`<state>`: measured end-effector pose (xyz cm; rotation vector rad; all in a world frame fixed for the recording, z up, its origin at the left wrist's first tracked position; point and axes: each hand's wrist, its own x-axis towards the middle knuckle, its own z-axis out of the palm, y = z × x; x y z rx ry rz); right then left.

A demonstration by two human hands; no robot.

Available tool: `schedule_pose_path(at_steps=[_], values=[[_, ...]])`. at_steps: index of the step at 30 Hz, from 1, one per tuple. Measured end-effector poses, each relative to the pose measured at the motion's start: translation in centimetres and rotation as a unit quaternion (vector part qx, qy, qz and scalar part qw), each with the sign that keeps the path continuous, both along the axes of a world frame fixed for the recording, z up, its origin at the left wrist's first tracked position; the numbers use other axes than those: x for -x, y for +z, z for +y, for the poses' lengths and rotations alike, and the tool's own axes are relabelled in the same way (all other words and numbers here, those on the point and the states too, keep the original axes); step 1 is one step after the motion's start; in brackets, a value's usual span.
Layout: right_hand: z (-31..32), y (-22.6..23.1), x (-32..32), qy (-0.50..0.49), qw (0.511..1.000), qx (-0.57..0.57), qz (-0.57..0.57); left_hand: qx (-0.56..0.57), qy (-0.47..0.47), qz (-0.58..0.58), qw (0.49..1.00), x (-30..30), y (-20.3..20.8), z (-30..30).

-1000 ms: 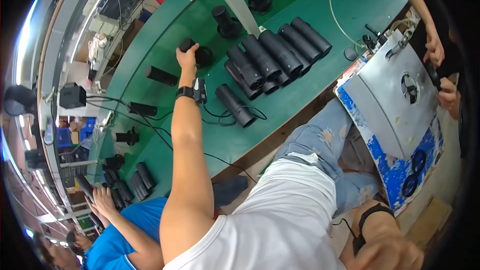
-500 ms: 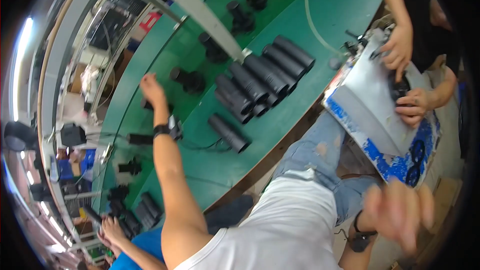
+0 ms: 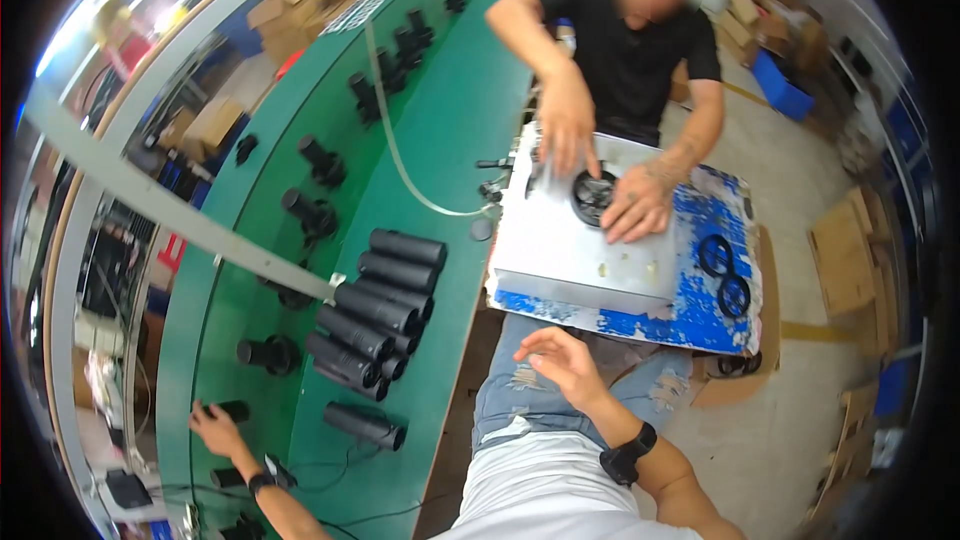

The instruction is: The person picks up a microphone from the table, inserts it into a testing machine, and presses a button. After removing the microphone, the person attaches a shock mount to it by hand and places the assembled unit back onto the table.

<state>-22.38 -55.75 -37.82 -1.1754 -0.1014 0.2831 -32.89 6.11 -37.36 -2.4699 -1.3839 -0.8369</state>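
Note:
My left hand (image 3: 216, 430) reaches over the raised green ledge, its fingers apart, beside a short black cylinder (image 3: 236, 410). Nothing shows in its grasp. Over my lap hovers my right hand (image 3: 562, 364), fingers loosely spread and empty. Between my left arm and my lap, several black ribbed tubes (image 3: 362, 320) lie stacked on the green bench (image 3: 440, 350). A single black tube (image 3: 365, 425) rests apart from them, nearer to me. Black flanged parts (image 3: 268, 354) line the ledge.
Across from me, a person's hands (image 3: 640, 202) work on a round black part (image 3: 594, 196) atop a grey metal box (image 3: 575, 280). Two black rings (image 3: 733, 295) lie on the worn blue board (image 3: 715, 200). A pale hose (image 3: 400, 165) curves over the bench; a metal post (image 3: 190, 210) crosses on the left.
The view has swung to the right, bringing the co-worker more fully into it. My right hand has come from the lower right to above my lap. My left hand stays at the ledge.

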Motion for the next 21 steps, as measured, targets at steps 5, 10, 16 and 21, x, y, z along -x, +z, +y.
schedule_pose_path(at_steps=[5,10,16,21], values=[[0.2,1.1,-2.1,-0.027,0.990,0.080,-0.114,-0.079,-0.314,-0.114,0.939,-4.1,11.9,-12.2],[2.9,4.3,-3.8,0.144,0.963,0.141,-0.181,0.310,-0.696,-0.025,0.647,-8.6,14.2,-29.7],[2.1,-0.6,-3.7,0.414,0.875,-0.239,0.072,0.431,-0.808,-0.010,0.402,-13.9,7.8,-40.3],[-1.1,0.0,-4.4,-0.092,0.935,-0.341,0.017,0.633,-0.661,-0.031,0.401,-14.6,5.1,-46.3]])
